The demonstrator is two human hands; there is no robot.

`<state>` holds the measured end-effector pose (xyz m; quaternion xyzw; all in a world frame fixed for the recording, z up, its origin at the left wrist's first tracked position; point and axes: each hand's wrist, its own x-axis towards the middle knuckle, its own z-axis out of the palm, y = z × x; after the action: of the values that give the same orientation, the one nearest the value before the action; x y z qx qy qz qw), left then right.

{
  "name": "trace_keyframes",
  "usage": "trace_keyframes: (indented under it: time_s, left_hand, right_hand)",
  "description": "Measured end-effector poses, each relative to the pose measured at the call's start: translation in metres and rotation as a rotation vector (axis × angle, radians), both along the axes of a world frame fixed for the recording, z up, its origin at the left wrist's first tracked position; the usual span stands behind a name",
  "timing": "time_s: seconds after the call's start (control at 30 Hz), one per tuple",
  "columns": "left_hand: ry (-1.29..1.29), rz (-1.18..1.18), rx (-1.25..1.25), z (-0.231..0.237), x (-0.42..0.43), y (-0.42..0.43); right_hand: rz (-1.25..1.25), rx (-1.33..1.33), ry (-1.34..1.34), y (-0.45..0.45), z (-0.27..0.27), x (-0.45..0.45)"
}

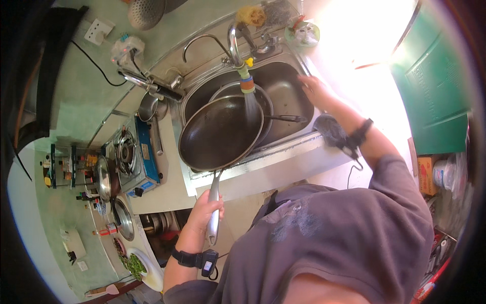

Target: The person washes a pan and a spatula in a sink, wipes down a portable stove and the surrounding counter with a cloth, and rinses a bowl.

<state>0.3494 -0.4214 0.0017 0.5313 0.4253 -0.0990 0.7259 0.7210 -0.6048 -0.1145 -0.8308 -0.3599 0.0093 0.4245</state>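
My left hand [208,209] grips the metal handle [213,220] of a large dark frying pan [216,133]. The pan is tilted over the left part of a steel sink [284,91], its inside facing up. Water runs from a faucet [234,45] with a coloured hose nozzle [247,84] into the far right side of the pan. Beneath it a second pan [267,102] sits in the basin, partly hidden, its dark handle [287,118] pointing right. At the basin's right edge is my right hand [318,92], slightly blurred, fingers extended, with nothing visible in it.
Left of the sink stand a small saucepan [152,106] and a blue gas stove [146,155]. A lidded pan [106,178] and a plate of greens [134,266] lie farther left. A loofah [250,16] and a green bowl [303,33] sit behind the sink.
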Motion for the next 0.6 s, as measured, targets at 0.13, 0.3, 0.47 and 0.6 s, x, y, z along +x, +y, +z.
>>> trace_keyframes:
  time_s: [0.13,0.3,0.47,0.6]
  left_hand:
    - [0.043,0.026,-0.006,0.003,-0.002,0.001]
    - [0.072,0.056,-0.001,0.006,-0.004,-0.004]
    - [0.094,0.03,0.047,0.007,0.004,-0.005]
    - [0.064,0.024,0.05,0.006,0.005,-0.003]
  right_hand:
    - [0.144,-0.18,0.056,0.074,0.032,0.065]
    - [-0.017,-0.095,0.383,0.15,0.023,0.094]
    - [0.061,-0.209,0.367,0.145,-0.003,0.118]
    - [0.203,-0.402,0.153,0.103,-0.004,0.082]
